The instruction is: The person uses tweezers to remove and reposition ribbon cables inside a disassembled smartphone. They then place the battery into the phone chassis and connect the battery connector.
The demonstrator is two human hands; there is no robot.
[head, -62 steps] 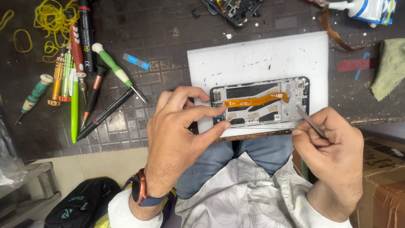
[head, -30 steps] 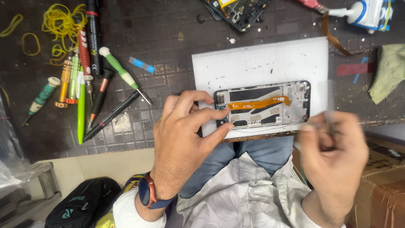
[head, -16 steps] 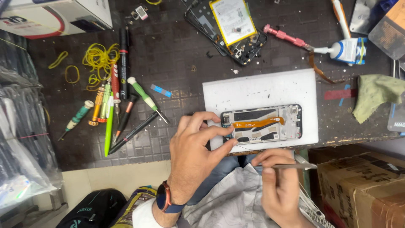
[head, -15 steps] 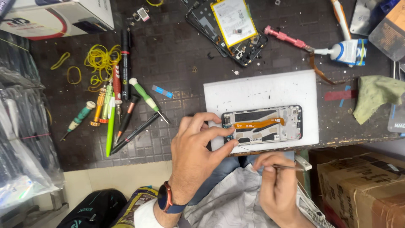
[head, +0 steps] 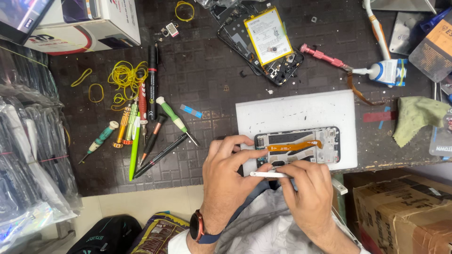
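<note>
Mid-repair on opened black phone frame with orange flex cable [head: 297, 146], lying on white rectangular mat [head: 295, 113] at bench edge; left hand [head: 227, 174] pinning frame's left end; right hand [head: 307, 186] pinching slim silver tweezers [head: 267, 174] at lower-left corner; steady tip placement probably needed.

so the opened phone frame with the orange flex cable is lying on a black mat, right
Not quite. The head view shows the opened phone frame with the orange flex cable lying on a white mat, not a black one.
</note>
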